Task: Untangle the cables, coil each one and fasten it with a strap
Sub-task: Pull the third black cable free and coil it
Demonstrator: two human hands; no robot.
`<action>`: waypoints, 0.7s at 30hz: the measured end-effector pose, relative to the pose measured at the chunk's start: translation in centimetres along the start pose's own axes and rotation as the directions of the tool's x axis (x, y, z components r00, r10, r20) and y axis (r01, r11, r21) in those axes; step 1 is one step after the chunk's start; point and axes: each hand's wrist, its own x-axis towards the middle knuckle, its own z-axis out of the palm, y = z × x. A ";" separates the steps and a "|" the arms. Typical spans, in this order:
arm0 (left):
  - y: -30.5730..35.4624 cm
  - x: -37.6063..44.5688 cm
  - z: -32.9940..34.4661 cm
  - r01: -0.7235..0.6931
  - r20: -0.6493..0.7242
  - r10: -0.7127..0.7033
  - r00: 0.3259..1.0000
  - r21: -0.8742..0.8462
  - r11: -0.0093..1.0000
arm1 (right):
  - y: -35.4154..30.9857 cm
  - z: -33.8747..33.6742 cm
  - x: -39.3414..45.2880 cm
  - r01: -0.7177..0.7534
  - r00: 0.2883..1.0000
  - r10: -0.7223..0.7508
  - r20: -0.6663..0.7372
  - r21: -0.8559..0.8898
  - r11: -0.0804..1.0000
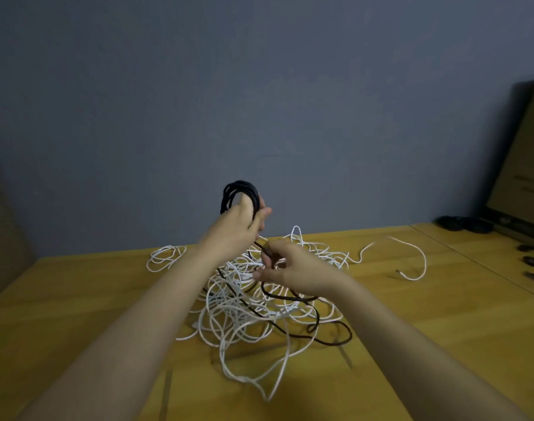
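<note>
My left hand [238, 226] grips a coil of black cable [240, 189], held upright above the table. The loose rest of the black cable [326, 340] runs down through a tangled heap of white cables [244, 311] on the wooden table [411, 329]. My right hand [290, 270] pinches the black cable just below the coil, over the middle of the heap. One white cable end [411, 256] trails off to the right.
A small separate bundle of white cable [164, 256] lies at the left of the heap. Dark small items [529, 259] and black round objects [463, 223] sit at the far right by a leaning cardboard box [520, 165]. A blue-grey wall stands behind.
</note>
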 end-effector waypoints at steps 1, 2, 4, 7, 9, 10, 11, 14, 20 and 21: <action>-0.1 0.1 -0.1 -0.024 0.048 0.018 0.999 0.126 0.992 | 0.2 -0.5 -0.1 -0.016 1.000 0.016 0.010 -0.009 1.000; -0.1 0.2 -0.2 -0.048 0.092 0.025 0.995 0.257 0.965 | 0.5 -1.0 -0.2 -0.041 0.999 0.041 0.026 0.002 0.999; -0.2 0.2 -0.4 -0.065 0.154 -0.001 0.988 0.426 0.902 | 0.8 -1.9 -0.6 -0.116 0.991 0.111 0.078 0.069 0.991; -0.4 -0.3 -0.2 -0.107 0.235 -0.020 0.972 0.516 0.850 | 1.4 -3.1 -1.3 -0.154 0.981 0.143 0.131 0.080 0.985; -0.7 -0.7 0.0 -0.123 0.265 -0.019 0.964 0.508 0.853 | 1.9 -3.4 -1.9 -0.141 0.982 0.134 0.135 0.043 0.989; -0.8 -0.9 0.0 -0.100 0.265 -0.035 0.964 0.478 0.873 | 2.2 -3.6 -2.2 -0.136 0.984 0.127 0.128 0.057 0.989; -0.6 -0.9 0.0 -0.058 0.272 -0.067 0.960 0.428 0.902 | 2.4 -3.9 -2.5 -0.142 0.984 0.129 0.121 0.109 0.984; 0.0 -1.2 0.0 0.058 0.328 -0.140 0.934 0.249 0.967 | 3.3 -4.5 -3.7 -0.223 0.974 0.171 0.150 0.474 0.852; -0.3 -1.9 1.5 0.001 0.190 -0.078 0.979 0.378 0.926 | 3.9 -4.3 -4.5 -0.103 0.957 0.292 0.006 0.942 0.321; -0.3 -2.1 1.7 0.018 0.154 -0.087 0.984 0.405 0.914 | 4.0 -4.3 -4.7 -0.037 0.949 0.314 -0.035 0.975 0.220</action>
